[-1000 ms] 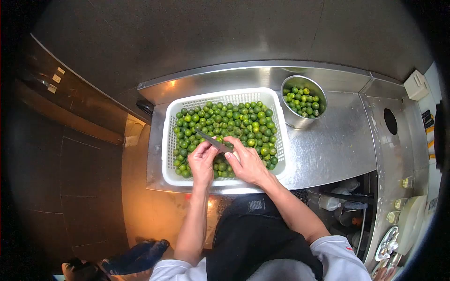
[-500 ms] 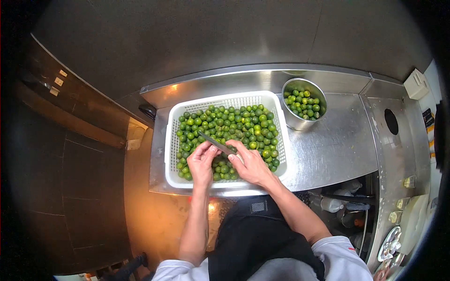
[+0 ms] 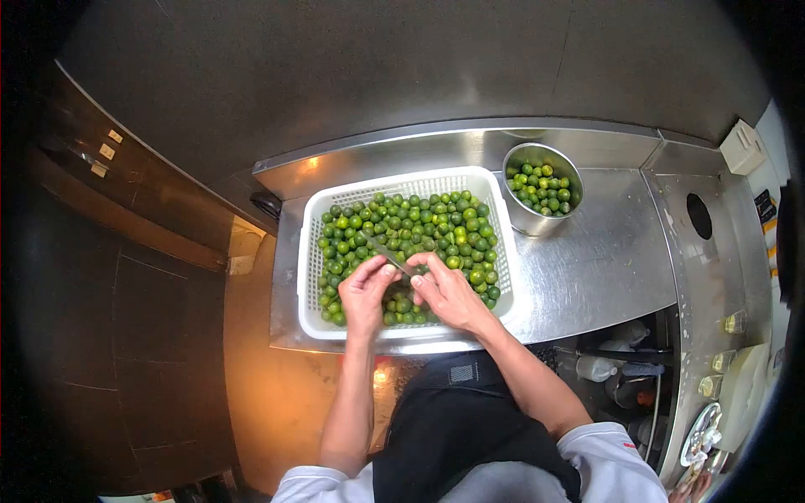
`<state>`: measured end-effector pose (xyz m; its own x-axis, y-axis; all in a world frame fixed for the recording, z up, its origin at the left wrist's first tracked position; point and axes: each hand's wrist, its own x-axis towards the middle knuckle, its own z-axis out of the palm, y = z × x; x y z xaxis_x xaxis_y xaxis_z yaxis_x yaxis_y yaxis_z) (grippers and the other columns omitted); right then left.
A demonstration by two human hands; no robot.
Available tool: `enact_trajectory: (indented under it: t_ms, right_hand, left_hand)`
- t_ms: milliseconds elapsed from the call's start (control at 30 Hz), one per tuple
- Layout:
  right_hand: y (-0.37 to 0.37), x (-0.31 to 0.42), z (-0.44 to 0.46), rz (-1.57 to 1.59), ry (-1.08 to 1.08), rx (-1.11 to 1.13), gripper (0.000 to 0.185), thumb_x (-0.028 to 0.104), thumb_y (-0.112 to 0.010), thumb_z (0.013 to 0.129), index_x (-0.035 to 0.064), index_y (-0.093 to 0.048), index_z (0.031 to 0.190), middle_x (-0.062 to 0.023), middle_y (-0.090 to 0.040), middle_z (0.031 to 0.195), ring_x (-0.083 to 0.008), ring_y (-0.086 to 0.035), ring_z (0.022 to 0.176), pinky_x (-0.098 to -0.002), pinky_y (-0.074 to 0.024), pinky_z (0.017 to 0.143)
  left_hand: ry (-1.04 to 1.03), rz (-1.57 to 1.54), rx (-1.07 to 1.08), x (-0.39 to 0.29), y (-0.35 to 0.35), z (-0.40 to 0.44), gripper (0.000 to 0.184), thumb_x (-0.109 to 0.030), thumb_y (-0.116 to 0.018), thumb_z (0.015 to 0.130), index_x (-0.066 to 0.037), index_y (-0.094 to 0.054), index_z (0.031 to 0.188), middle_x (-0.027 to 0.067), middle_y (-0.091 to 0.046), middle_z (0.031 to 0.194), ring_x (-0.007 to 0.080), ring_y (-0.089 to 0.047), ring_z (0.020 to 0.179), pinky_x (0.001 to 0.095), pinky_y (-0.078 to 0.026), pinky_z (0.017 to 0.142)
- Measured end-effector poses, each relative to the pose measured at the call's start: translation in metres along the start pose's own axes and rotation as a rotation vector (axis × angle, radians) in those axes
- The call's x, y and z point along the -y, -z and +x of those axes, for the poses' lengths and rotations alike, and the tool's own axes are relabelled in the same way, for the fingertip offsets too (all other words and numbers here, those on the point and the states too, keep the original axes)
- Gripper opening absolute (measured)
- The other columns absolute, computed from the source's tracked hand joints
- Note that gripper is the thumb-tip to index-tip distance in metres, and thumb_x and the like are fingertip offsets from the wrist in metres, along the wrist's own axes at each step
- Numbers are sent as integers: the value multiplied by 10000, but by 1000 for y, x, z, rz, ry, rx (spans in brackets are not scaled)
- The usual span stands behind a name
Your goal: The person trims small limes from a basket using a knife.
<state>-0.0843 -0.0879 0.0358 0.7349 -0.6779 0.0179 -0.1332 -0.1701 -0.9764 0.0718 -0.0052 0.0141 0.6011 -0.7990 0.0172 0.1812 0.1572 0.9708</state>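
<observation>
A white perforated plastic basket full of small green limes sits in front of me on the steel counter. Over its near half, my right hand grips a knife, whose thin blade points up and to the left. The knife's handle is mostly covered by my fingers. My left hand is close on the left of the blade, thumb and fingertips pinched together. Whatever lies between those fingertips is too small and hidden to make out.
Right of the basket stands a round steel pot partly filled with limes. The steel counter has a raised back edge against a dark wall. An open shelf with containers lies below on the right. Glass cups and a plate line the right side.
The knife has turned so its blade looks thinner, edge-on. Both hands remain over the basket with only slight finger movement. The whole view has shifted a little.
</observation>
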Motion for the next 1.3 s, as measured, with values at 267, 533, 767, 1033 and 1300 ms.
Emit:
enact_trajectory:
  t_ms: [267,533,767,1033,1300]
  right_hand:
    - [-1,1,2,41,-15,11,303,238,-488,985,55,-483,1226,-67,-658,708,-180,-637,683,-340,-481,676]
    - [3,-9,8,461,-145,134,338,309,-462,1007,74,-467,1250,-78,-646,756,-97,-503,516,-232,-388,484]
    - [11,-9,12,825,-176,233,297,301,-419,1036,70,-439,1221,-112,-633,762,-77,-435,450,-210,-340,419]
    - [16,-29,17,966,-425,-235,259,279,-378,1044,65,-430,1180,-106,-615,744,-101,-445,441,-248,-354,383]
    - [17,-26,15,923,-408,-342,310,313,-414,1021,76,-424,1221,-116,-609,805,-114,-445,489,-253,-355,403]
  left_hand:
    - [46,20,44,2,3,0,247,4,-677,882,79,-636,1113,111,-699,968,160,-690,826,258,-563,772]
    - [27,23,85,-2,-5,0,269,-14,-681,883,73,-633,1133,115,-695,972,162,-687,836,270,-570,776]
    - [39,-105,83,-4,-2,4,261,-27,-657,899,60,-628,1143,126,-689,981,177,-686,830,289,-573,766]
    - [-614,150,-244,-80,-58,18,293,8,-629,888,30,-590,1178,131,-617,1118,173,-633,950,276,-563,771]
    - [-494,715,186,-126,-108,35,230,-49,-686,852,3,-674,1076,131,-688,984,177,-689,823,305,-553,646]
